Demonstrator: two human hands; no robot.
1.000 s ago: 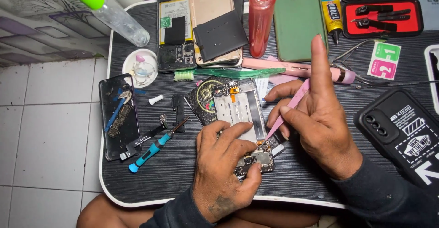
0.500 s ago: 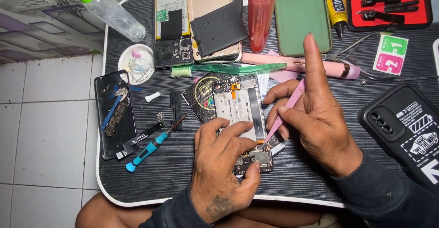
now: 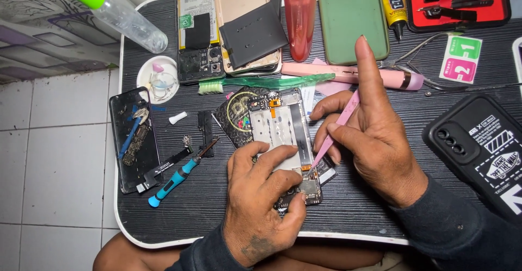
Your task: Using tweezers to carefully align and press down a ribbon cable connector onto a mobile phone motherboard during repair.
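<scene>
1. Opened phone [image 3: 283, 135], back off and innards bare, lying near the front-middle of the dark ribbed table [image 3: 217, 211], lower end pinned under the left hand [image 3: 261, 206].
2. Far left, half over the table's left edge: clear bottle with green cap [image 3: 109, 10]; below it a small white dish [image 3: 157, 78] and a second stripped phone frame [image 3: 133, 138], flush with that edge.
3. Just left of the working spot: blue-handled screwdriver [image 3: 176, 177], loose black strips and a tiny white cap [image 3: 178, 118], all within a wrist's sweep.
4. Left hand closed over the phone's bottom end, thumb and fingers clamping it flat.
5. Right hand [image 3: 375, 146] pinching a pink pry tool [image 3: 331, 135] between thumb and middle finger, index finger raised clear; tip set at the phone's lower right side, by the orange flex.
6. Risk, as judged: too steep or hard a push there likely to tear the flex or chip the board; a slip could send the tip into the left-hand fingers close by.
7. Behind: green toothbrush [image 3: 261, 82], red bottle [image 3: 299, 10], green case [image 3: 352, 18], glue tube [image 3: 393, 4], red tool tray [image 3: 459, 2].
8. Right: black printed case [image 3: 481, 146] near the right forearm; little free room there, open surface mainly front-left, table's near edge just under the wrists.
</scene>
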